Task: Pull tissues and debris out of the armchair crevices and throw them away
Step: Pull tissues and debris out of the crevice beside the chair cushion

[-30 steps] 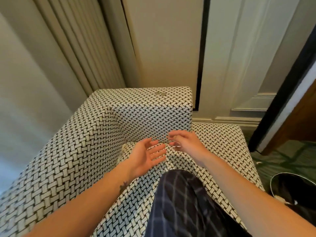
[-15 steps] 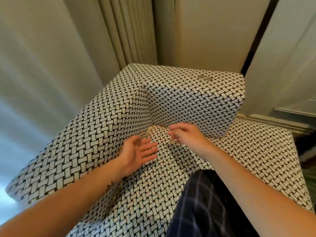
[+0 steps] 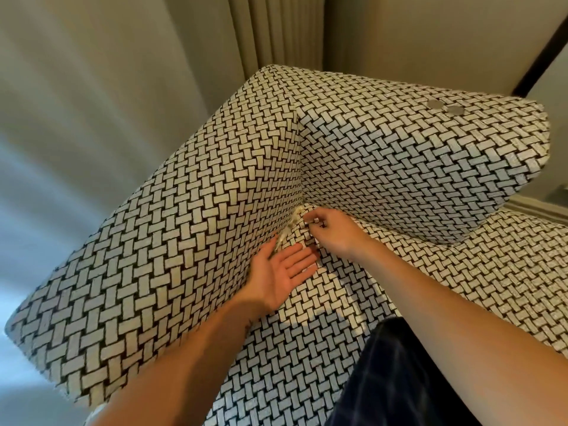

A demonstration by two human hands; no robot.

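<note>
Extraction step, armchair (image 3: 184, 241) crevice (image 3: 300, 202). Debris (image 3: 287, 229) wedged just beyond left hand (image 3: 281, 272) fingertips, just left of right hand (image 3: 327, 230) fingertips. Left: flat, palm up, fingers straight. Right: curled into pinch, contents unclear. Next, likely: pinch strands, pull clear, drop into palm.

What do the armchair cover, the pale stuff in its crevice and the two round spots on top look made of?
Armchair: woven upholstery fabric, matte, in a cream-and-black basket-weave pattern with visible thread texture. Pale stuff: probably crumpled tissue or paper, going by its soft, ragged off-white edges. Round spots: smooth grey discs, perhaps metal or plastic; too small to tell.
</note>
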